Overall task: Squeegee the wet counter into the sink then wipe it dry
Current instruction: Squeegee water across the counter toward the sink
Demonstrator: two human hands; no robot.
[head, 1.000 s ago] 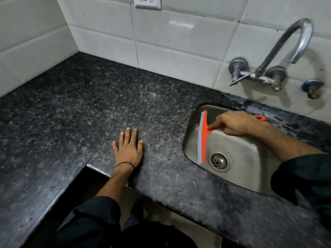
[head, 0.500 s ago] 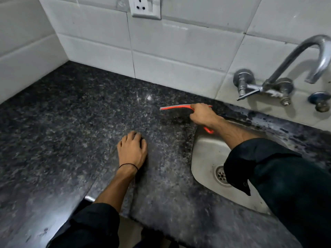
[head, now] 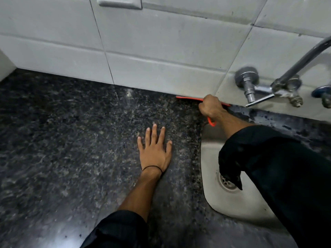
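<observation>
1. The worktop (head: 71, 140) is wide, dark and speckled. We judge the worst risk is missed wet patches, because water hardly shows on it. Strokes that do not overlap would leave streaks for the wipe after.
2. The sink (head: 211, 158) sits at the worktop's right end. A stroke pulled straight toward the front edge, not angled right, could send water over that edge instead of into it.
3. Our left hand (head: 155, 151) lies flat mid-worktop, just left of the sink, with fingers spread and holding nothing. It is in the blade's likely path and could dam or smear the water.
4. Our right hand (head: 211, 107) is closed round the squeegee (head: 188, 98) at the back edge, near the sink's back left corner. A slack wrist here could lift one end.
5. The blade lies along the foot of the wall (head: 161, 51). Tilted there, it could skip and leave water in the seam.
</observation>
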